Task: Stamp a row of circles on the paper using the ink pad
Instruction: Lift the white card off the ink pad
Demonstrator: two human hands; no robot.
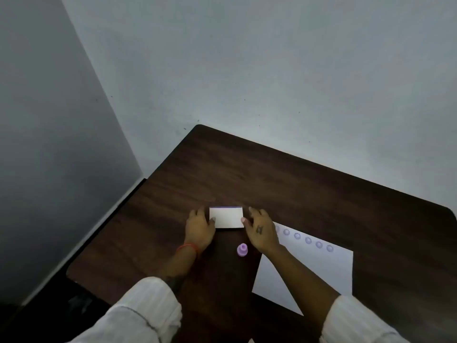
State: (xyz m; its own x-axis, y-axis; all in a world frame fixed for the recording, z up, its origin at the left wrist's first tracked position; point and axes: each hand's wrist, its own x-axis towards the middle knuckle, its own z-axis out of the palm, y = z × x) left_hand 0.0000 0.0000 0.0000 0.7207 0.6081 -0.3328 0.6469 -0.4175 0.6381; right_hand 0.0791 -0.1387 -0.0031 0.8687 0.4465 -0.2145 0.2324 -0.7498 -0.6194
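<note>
A white ink pad case (226, 217) with a purple strip along its far edge lies shut on the dark wooden table (309, 189). My left hand (199, 227) rests against its left side, thumb on the lid. My right hand (261, 230) touches its right side, thumb on the lid corner. A small purple round stamp (242, 250) stands upright on the table between my wrists, held by neither hand. To the right lies a white sheet of paper (309, 273) with a row of several purple circles (308, 240) along its far edge; my right hand hides the row's left end.
The table's far edge meets a pale wall (247, 70). Its left edge drops off to a dark floor (37, 305) beside a grey wall. White sleeves cover both forearms near the bottom of the view.
</note>
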